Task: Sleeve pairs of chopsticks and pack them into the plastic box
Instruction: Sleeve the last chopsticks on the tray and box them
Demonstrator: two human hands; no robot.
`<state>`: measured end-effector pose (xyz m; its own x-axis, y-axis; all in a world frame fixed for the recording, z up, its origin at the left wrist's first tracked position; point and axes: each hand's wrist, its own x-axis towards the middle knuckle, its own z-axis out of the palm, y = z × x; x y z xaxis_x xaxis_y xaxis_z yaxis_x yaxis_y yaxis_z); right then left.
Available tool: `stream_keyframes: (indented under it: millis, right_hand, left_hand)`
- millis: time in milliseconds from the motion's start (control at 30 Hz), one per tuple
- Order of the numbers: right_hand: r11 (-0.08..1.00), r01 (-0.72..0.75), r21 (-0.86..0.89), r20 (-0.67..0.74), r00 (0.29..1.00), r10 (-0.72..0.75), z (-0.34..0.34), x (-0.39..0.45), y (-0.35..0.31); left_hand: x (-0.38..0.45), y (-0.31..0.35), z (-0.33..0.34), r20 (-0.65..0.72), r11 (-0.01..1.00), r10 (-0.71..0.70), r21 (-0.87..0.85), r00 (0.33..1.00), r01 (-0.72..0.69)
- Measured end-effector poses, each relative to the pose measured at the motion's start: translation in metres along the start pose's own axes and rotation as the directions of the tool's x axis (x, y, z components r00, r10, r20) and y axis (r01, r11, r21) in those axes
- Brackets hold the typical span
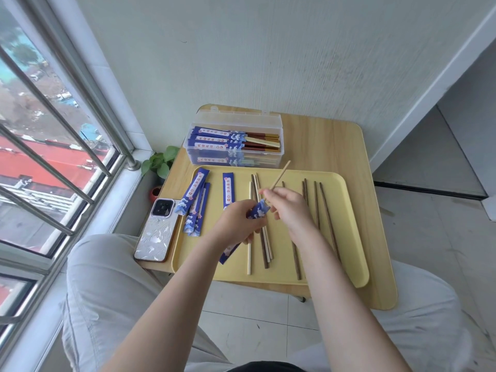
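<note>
Over the yellow tray (346, 264), my left hand (237, 222) grips a blue paper sleeve (258, 209) whose open end points up-right and whose lower end shows below the hand. My right hand (285, 204) pinches a pale chopstick (280, 175) with its lower tip at the sleeve's mouth. Several empty blue sleeves (196, 204) lie at the tray's left, one more sleeve (228, 187) beside them. Loose pale and dark chopsticks (323, 210) lie across the tray. The clear plastic box (233, 139) at the back stands open and holds several sleeved pairs.
A phone (158, 232) lies on the small wooden table (322, 140) left of the tray. A potted plant (161, 162) sits by the window sill at the left. The wall is right behind the box. My knees are under the table's front edge.
</note>
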<state>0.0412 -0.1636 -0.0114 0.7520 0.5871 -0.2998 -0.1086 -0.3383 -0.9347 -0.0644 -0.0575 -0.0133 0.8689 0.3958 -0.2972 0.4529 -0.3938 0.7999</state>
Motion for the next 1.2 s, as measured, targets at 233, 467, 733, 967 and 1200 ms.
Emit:
stream_keyframes:
  millis: [233,467,733,967,1200]
  right_hand:
    - [0.977,-0.164,-0.138,0.182,0.965,0.187,-0.009,0.004,0.004]
    - [0.834,-0.103,-0.541,-0.030,0.994,0.104,-0.001,0.007,0.023]
    - [0.604,-0.033,-0.796,-0.076,0.996,-0.046,0.034,0.002,0.038]
    - [0.479,0.058,-0.876,0.003,0.993,-0.116,0.032,0.004,0.036]
    - [0.415,0.077,-0.907,0.022,0.990,-0.137,0.032,0.000,0.035]
  left_hand:
    - [-0.006,-0.001,0.010,0.053,0.941,-0.088,-0.324,0.995,0.101]
    - [0.000,-0.018,0.015,-0.049,0.788,-0.280,-0.583,0.959,0.201]
    - [0.003,-0.039,0.025,0.060,0.445,-0.408,-0.858,0.911,0.256]
    - [0.002,-0.034,0.026,0.008,0.574,-0.396,-0.779,0.918,0.254]
    - [0.001,-0.036,0.027,-0.048,0.655,-0.389,-0.717,0.920,0.240]
